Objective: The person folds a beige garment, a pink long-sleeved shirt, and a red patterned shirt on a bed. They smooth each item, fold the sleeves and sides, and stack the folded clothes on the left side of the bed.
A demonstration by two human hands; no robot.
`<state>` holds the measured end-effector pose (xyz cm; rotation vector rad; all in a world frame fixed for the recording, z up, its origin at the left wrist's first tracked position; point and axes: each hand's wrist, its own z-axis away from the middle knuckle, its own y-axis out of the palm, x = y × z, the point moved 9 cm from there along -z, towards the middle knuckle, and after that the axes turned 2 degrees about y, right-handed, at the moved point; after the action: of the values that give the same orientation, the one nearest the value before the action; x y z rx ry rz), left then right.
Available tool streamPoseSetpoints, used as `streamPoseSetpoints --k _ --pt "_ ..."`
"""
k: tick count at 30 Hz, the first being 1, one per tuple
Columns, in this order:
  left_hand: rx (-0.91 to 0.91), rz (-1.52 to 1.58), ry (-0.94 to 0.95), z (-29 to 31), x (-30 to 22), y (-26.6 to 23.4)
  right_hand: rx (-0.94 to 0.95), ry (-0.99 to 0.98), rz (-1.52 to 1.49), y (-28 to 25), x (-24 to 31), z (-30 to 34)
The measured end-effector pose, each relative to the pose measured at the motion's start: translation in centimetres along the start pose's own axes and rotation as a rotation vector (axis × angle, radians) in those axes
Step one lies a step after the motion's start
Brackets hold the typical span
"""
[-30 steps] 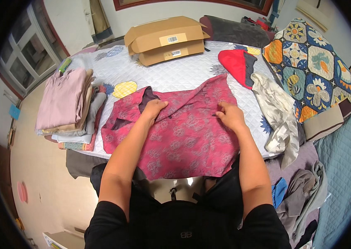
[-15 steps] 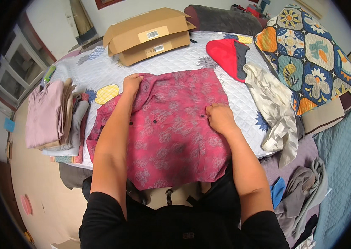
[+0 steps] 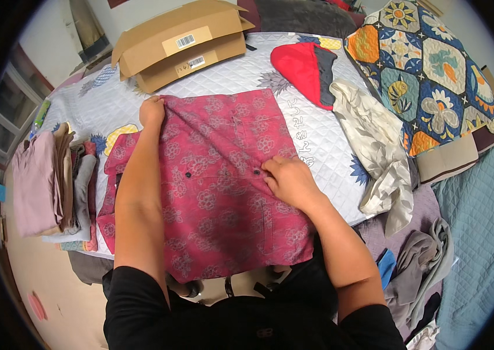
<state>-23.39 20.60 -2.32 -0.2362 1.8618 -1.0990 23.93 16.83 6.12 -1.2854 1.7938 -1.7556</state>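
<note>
A pink shirt [image 3: 212, 216] with a grey floral pattern and dark buttons lies spread in front of me, its lower edge hanging over the bed's near side. My left hand [image 3: 152, 111] is closed on its far left corner. Around a button on the shirt's right half, my right hand [image 3: 289, 182] pinches the cloth with thumb and fingers. A slanting crease runs through the cloth between the two hands. Part of the shirt's left side is hidden under my left forearm.
The white quilted bed cover [image 3: 258, 61] bears a cardboard box [image 3: 183, 44], a red and grey cloth item [image 3: 299, 70] and a crumpled white patterned garment [image 3: 372, 149]. Folded clothes [image 3: 39, 181] are stacked at left. At right lie a colourful quilt [image 3: 434, 76] and loose grey clothes [image 3: 416, 256].
My right hand has moved left and slightly nearer, drawing the cloth into a slanting crease. The left hand keeps its grip on the corner. The whole view has shifted a little.
</note>
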Motion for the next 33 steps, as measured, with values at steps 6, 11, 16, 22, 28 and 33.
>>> streamPoseSetpoints --k 6,11,16,22,28,33 --pt "0.056 -0.160 0.155 1.3 -1.1 0.7 -0.364 0.278 -0.107 -2.3 -8.1 -1.0" --pt "0.144 -0.104 0.183 0.8 -0.4 0.7 -0.119 0.735 -0.596 2.8 -14.7 -2.8" --pt "0.163 0.004 0.302 1.6 -2.2 0.6 -0.134 0.622 -0.971 6.0 -13.8 -6.0" --pt "0.089 -0.008 0.312 1.4 -1.1 -1.0 -0.147 0.477 -0.910 5.4 -12.5 -8.4" --pt "-0.102 -0.126 0.280 1.1 -5.6 -2.8 -0.359 0.251 -0.550 0.6 -13.6 -11.6" --pt "0.060 -0.318 0.141 -0.8 0.2 -3.1 -0.229 0.258 -0.643 5.5 -13.9 -11.8"
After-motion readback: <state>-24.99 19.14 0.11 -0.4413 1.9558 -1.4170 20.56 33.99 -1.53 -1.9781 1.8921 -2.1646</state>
